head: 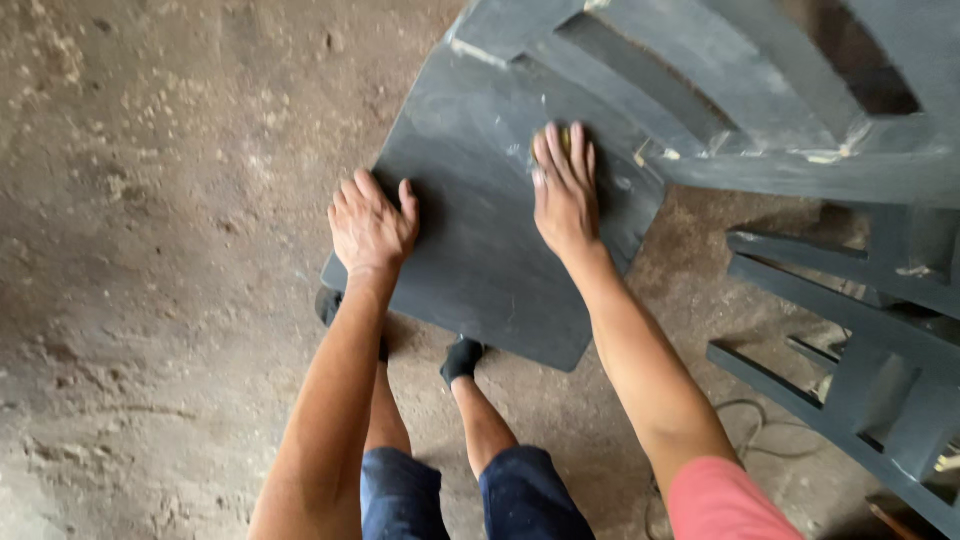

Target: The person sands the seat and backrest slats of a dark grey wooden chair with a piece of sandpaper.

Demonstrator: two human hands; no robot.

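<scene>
Chair seat (pixel 490 240): wood, matt dark-grey coat, smooth. Chair back (pixel 720 100): same coat, pale filler at joints. Floor (pixel 150 250): rough, dusty concrete.

Light on my end is soft and flat, kinda dim daylight, no glare anywhere. Only faint shadows under the left hand (pixel 372 225) and along the near edge of the grey chair seat (pixel 480 250). Slightly soft all over, with the right hand's (pixel 565 190) fingertips a bit smeared.
</scene>
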